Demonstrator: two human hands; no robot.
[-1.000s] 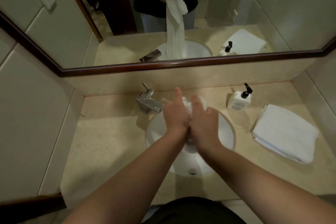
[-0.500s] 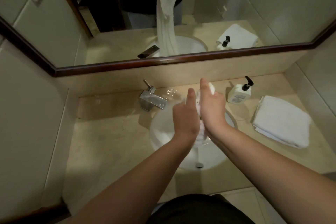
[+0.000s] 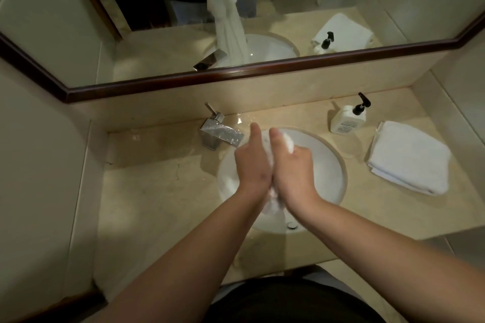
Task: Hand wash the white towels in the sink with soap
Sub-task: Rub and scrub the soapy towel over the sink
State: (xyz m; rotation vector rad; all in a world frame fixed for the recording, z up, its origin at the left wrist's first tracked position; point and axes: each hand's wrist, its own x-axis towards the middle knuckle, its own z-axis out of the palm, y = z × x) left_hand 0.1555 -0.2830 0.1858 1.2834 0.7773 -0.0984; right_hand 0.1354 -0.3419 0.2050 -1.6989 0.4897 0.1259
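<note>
Now the left hand [image 3: 253, 165] and right hand [image 3: 292, 168] press palm to palm, clamped on the wet towel [image 3: 287, 140] above the sink [image 3: 330, 165]. It looks soft, heavy with water and likely slippery with soap, so a hold near its bunched top seems best. Half a second ago the right hand stood further forward than the left; now they are nearly level. The folded towel [image 3: 408, 157] lies on the counter at right.

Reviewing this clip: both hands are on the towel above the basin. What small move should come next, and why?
Probably another rubbing stroke, palms sliding against each other. The left hand and right hand press the wet towel between them over the sink, and the mirror shows most of it hanging unworked. The folded towel by the soap bottle waits on the counter.
</note>
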